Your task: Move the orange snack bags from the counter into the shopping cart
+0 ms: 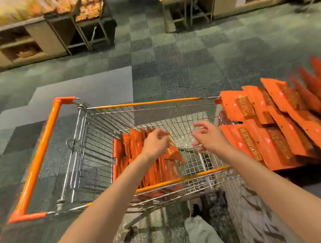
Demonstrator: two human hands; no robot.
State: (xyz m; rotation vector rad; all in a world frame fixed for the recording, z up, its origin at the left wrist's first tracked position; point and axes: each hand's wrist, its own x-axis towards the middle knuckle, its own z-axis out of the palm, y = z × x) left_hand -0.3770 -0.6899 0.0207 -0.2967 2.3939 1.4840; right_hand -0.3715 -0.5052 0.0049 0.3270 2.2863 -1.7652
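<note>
Hovering loose-fingered inside cart point(153, 102) rim: left hand point(155, 142), right hand point(208, 137).

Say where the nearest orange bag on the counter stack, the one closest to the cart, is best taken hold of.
Probably its free edge facing the cart. That bag lies flat, overlapped by the others behind it, so the right hand, hanging empty over the basket, could come from the cart side, slide fingers under that edge and pinch with the thumb on top.
</note>
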